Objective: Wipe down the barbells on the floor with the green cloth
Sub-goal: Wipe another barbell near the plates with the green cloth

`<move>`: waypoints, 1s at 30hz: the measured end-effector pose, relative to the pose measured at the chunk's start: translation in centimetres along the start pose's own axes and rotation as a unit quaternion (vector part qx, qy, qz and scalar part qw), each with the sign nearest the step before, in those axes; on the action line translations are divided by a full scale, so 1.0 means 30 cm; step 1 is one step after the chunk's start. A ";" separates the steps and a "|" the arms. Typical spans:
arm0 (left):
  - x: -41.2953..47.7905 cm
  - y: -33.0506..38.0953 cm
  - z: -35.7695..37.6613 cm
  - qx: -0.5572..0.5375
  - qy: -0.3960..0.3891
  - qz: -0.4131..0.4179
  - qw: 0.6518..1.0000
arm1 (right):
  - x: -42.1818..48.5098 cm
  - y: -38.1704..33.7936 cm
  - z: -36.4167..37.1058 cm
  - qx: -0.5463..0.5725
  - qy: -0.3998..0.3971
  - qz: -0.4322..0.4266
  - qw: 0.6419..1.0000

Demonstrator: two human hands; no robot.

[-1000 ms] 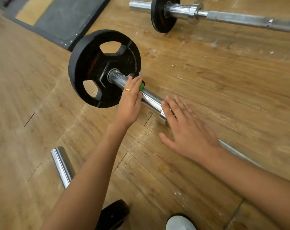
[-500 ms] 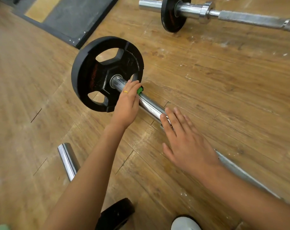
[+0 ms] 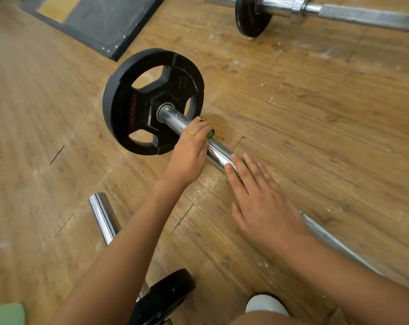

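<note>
A barbell lies diagonally on the wooden floor, with a chrome sleeve (image 3: 218, 154) and a black plate (image 3: 149, 99) at its far end. My left hand (image 3: 189, 153) curls over the sleeve close to the plate and holds the green cloth (image 3: 210, 134) against it; only a small bit of cloth shows past my fingers. My right hand (image 3: 262, 202) lies flat with straight fingers on the bar where the sleeve meets the thinner shaft (image 3: 334, 242).
A second barbell (image 3: 353, 16) with a small black plate (image 3: 250, 17) lies at the top. A third chrome sleeve (image 3: 102, 216) and black plate (image 3: 161, 299) are under my left arm. A grey mat (image 3: 100, 17) is at top left, a white shoe (image 3: 264, 303) at the bottom.
The view has shifted a little, so the barbell sits lower and further right in the frame. Both hands keep their places on the bar.
</note>
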State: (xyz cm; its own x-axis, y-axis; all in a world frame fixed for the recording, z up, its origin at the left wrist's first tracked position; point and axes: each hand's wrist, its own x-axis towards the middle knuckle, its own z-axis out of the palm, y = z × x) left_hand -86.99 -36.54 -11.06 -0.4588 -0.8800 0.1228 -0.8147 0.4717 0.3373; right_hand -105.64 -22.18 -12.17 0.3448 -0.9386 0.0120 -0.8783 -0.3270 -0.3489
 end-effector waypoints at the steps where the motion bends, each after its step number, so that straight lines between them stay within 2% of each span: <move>1: -0.011 -0.013 -0.005 -0.010 -0.011 0.007 1.000 | -0.003 -0.003 0.000 0.007 0.002 0.002 1.000; 7: 0.055 -0.099 -0.050 0.009 -0.002 -0.079 0.997 | 0.035 0.010 -0.029 0.056 0.017 -0.006 0.998; 10: 0.017 -0.072 -0.038 0.019 -0.007 -0.035 0.999 | 0.025 0.034 -0.010 0.046 -0.020 -0.039 0.998; 14: -0.008 -0.114 -0.073 0.020 -0.047 -0.010 0.999 | 0.000 0.026 0.008 0.028 -0.013 -0.043 0.999; 18: 0.068 -0.167 -0.098 0.025 -0.012 -0.105 0.994 | 0.017 0.019 0.016 0.035 -0.012 -0.054 0.998; 22: 0.008 -0.107 -0.063 0.014 -0.016 -0.019 1.000 | 0.012 0.014 0.020 0.033 -0.009 -0.049 0.998; 25: 0.005 -0.146 -0.080 0.008 -0.038 -0.009 0.999 | 0.004 0.019 0.023 0.027 -0.002 -0.053 0.998; 30: 0.069 -0.154 -0.051 0.007 0.052 -0.124 0.991 | 0.019 0.022 0.027 0.027 -0.005 -0.044 0.999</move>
State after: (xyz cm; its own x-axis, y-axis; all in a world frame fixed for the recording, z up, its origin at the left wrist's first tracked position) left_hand -83.63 -40.62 -10.94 -0.2048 -0.9697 0.1332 -0.9034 0.2396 0.3556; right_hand -105.76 -22.85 -13.15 0.4234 -0.9053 0.0354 -0.8257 -0.4016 -0.3962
